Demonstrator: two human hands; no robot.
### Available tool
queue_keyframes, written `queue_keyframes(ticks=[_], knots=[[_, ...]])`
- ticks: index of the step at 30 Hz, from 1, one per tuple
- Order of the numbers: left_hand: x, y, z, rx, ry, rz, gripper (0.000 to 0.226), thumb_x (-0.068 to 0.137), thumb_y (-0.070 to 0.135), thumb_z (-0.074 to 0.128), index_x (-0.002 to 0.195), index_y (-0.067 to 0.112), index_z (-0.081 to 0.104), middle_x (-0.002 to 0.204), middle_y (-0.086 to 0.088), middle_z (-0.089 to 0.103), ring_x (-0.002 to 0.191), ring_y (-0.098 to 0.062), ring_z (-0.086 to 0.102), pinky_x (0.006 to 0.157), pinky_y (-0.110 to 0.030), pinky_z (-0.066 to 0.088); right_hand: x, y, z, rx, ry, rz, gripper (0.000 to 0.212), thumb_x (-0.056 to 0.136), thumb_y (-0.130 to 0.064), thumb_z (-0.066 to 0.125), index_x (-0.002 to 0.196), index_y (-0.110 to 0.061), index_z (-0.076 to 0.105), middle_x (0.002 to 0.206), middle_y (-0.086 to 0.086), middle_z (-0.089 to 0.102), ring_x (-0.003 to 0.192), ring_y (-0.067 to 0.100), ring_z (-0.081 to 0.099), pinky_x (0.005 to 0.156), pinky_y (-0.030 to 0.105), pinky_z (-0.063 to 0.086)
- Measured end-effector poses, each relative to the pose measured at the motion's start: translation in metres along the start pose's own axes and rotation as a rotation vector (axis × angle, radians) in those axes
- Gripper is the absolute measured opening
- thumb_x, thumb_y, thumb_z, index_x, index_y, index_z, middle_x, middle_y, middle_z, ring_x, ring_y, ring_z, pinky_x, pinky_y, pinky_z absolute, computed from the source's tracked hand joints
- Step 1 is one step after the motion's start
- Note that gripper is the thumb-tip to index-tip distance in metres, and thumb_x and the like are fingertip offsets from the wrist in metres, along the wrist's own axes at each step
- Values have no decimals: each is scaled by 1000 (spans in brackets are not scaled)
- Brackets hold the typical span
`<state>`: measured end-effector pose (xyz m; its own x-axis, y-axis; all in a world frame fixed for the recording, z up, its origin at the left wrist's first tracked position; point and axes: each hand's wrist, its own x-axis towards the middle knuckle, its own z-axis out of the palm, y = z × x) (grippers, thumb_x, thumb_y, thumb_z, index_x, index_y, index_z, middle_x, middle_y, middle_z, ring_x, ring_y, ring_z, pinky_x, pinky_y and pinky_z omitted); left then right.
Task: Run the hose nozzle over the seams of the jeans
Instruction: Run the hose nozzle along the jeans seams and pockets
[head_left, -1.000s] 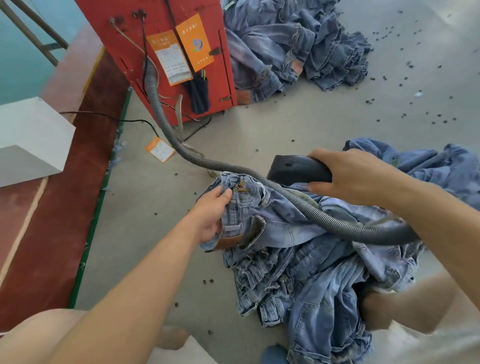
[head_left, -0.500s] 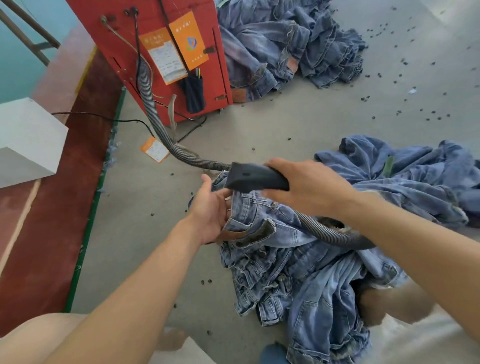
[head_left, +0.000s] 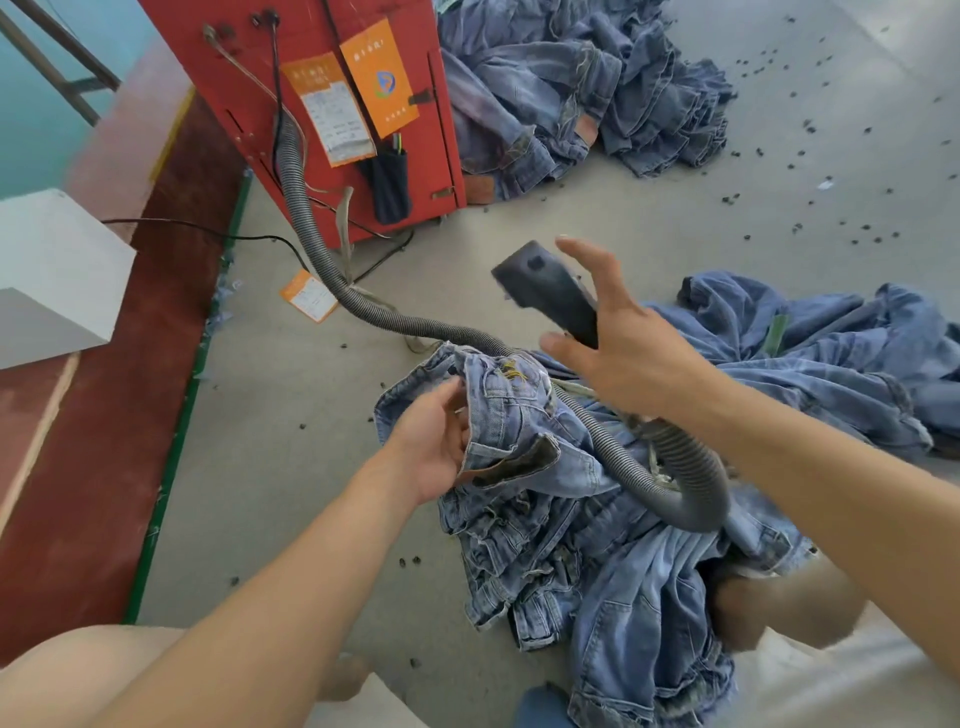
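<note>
A pair of blue jeans (head_left: 524, 415) lies on top of a denim heap (head_left: 623, 571) on the floor. My left hand (head_left: 436, 441) grips its waistband at the left side. The black hose nozzle (head_left: 545, 291) is up in the air above the jeans, tip pointing up-left. My right hand (head_left: 623, 358) is behind it with fingers and thumb spread, not closed around it. The grey ribbed hose (head_left: 608, 447) loops across the jeans and runs back to the red machine (head_left: 332, 57).
A second pile of jeans (head_left: 597, 93) lies behind the red machine. More denim (head_left: 831, 353) spreads out on the right. Small dark bits dot the grey floor. A white box (head_left: 52, 280) and a red strip (head_left: 104, 415) line the left side. My knees are below.
My right hand lifted the nozzle off the waistband, moved it right and up, and its fingers have opened from a firm grasp. My left hand kept its hold on the jeans.
</note>
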<state>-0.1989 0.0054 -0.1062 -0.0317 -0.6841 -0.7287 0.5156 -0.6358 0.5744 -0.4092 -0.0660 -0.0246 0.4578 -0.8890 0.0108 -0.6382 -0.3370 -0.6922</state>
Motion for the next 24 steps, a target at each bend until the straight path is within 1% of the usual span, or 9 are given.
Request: queue_keyframes(ticks=[3, 6, 8, 10, 13, 17, 19, 21, 24], knots=[[-4, -7, 14, 86, 76, 39, 37, 103, 25, 59, 129, 1, 69, 129, -23, 69, 127, -41, 62, 108, -56, 49, 2, 4, 3, -22, -115, -32, 57, 104, -26, 58, 147, -53, 31, 94, 11, 62, 63, 19, 62, 55, 26, 49], [-11, -11, 28, 82, 67, 75, 35, 102, 23, 64, 130, 2, 67, 121, -22, 73, 103, -34, 73, 92, -48, 61, 4, 6, 19, -108, -158, 34, 19, 104, -48, 51, 123, -49, 56, 87, 3, 52, 61, 14, 53, 55, 29, 39], [-13, -14, 37, 64, 34, 105, 29, 100, 22, 66, 124, 6, 68, 108, -17, 77, 81, -24, 77, 71, -36, 65, 2, 7, 31, -183, -158, 104, 35, 92, -76, 48, 108, -46, 53, 90, 0, 47, 66, 17, 55, 55, 29, 37], [-13, -20, 42, 79, 2, 125, 20, 101, 20, 66, 117, 10, 69, 100, -14, 79, 77, -20, 77, 68, -32, 64, 2, 8, 38, -235, -134, 145, 55, 80, -91, 47, 97, -39, 50, 90, 0, 45, 69, 16, 52, 55, 26, 36], [-11, -27, 49, 132, 49, 191, 15, 99, 18, 70, 113, 14, 66, 99, -9, 79, 81, -15, 76, 71, -28, 61, 9, 9, 38, -287, -113, 130, 43, 88, -70, 59, 89, -28, 53, 78, 0, 53, 74, 17, 49, 55, 30, 36], [-7, -25, 42, 335, 118, 252, 34, 94, 17, 75, 123, 18, 58, 109, -4, 74, 93, -16, 72, 80, -32, 60, 16, 8, 33, -275, -168, 74, 14, 101, -33, 54, 91, -24, 58, 70, -8, 55, 75, 24, 55, 62, 36, 42], [-4, -16, 27, 691, 228, 320, 47, 90, 29, 80, 126, 20, 51, 110, 5, 69, 101, -17, 67, 82, -34, 58, 16, 11, 25, -222, -188, 54, 14, 104, -31, 56, 92, -25, 60, 70, -7, 57, 67, 17, 54, 57, 31, 41], [-2, -8, 11, 1105, 316, 298, 79, 85, 50, 80, 144, 17, 39, 128, 3, 59, 113, -20, 61, 89, -36, 55, 16, 17, 18, -89, -205, 73, 15, 103, -31, 59, 89, -26, 63, 68, -7, 61, 57, 9, 53, 52, 24, 41], [1, -11, 3, 1382, 176, 18, 103, 88, 77, 55, 159, 9, 24, 153, -12, 46, 125, -29, 54, 95, -38, 50, 15, 23, 14, 193, -145, 198, 15, 102, -25, 63, 89, -22, 68, 57, -8, 56, 42, 5, 45, 42, 20, 39]])
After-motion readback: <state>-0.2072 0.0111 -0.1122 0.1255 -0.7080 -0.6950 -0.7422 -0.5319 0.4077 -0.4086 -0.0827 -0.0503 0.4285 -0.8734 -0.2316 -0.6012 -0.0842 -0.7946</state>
